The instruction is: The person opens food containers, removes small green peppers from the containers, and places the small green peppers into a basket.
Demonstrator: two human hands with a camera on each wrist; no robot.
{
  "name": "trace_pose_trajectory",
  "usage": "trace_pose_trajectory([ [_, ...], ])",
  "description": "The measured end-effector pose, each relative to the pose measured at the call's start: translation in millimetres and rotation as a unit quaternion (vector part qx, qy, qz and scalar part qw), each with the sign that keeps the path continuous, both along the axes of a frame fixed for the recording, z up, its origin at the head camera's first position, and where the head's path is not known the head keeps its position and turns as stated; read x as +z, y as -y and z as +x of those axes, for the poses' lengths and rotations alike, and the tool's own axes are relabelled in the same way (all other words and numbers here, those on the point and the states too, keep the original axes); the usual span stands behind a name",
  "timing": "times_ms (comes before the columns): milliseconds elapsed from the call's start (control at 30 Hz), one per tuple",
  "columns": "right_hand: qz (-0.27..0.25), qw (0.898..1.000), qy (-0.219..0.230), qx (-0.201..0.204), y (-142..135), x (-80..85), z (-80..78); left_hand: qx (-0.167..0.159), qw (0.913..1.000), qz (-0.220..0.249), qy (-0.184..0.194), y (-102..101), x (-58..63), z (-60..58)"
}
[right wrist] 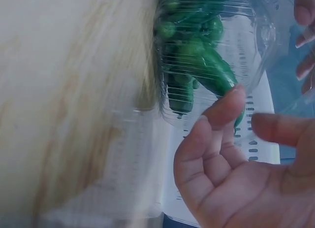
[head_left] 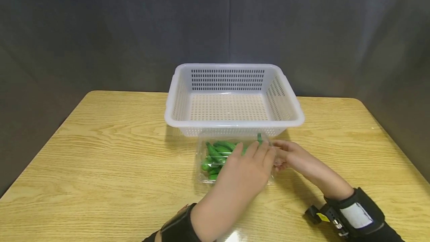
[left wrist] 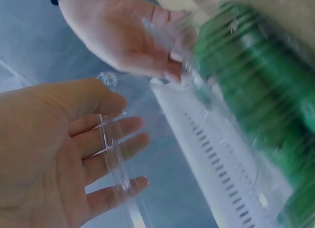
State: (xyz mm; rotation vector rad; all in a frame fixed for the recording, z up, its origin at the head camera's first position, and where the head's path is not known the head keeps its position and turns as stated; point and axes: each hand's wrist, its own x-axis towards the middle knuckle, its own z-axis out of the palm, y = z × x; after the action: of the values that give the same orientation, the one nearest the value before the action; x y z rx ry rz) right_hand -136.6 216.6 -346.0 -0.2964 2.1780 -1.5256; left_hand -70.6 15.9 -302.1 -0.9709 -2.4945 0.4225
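Above the table [head_left: 100, 152], the spread left hand [head_left: 248, 167] touches a container [head_left: 202, 152].

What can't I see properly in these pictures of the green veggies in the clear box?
How many vegetables there are: they overlap in the wrist views, and the left hand covers some in the head view.
All of the box: the right edge cuts it off in the left wrist view, where it's blurry.
The basket's bottom end: left wrist view, cut off by the lower edge.

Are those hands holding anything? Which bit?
It can't be told: left hand and right hand are near the right end of the clear rectangular plastic box.
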Motion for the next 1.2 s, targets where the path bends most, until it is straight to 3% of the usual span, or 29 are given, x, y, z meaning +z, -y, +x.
trace_pose_trajectory([
  [367,0.019,0.997,-0.001,0.074,-7.4,7.7,2.2,0.011,0.9955,0.081,-0.047,21.3,7.3,-3.3],
  [633,-0.026,0.99,0.014,0.134,-11.8,9.1,4.0,0.003,0.9957,0.09,-0.02,27.2,17.4,-0.7],
  [800,-0.017,0.991,0.014,0.128,-12.2,9.7,5.2,0.005,0.9952,0.098,0.003,31.5,23.5,0.4],
  [1200,0.054,0.993,-0.002,0.107,-15.3,14.1,4.6,-0.012,0.9905,0.137,-0.007,44.8,30.2,-6.9],
])
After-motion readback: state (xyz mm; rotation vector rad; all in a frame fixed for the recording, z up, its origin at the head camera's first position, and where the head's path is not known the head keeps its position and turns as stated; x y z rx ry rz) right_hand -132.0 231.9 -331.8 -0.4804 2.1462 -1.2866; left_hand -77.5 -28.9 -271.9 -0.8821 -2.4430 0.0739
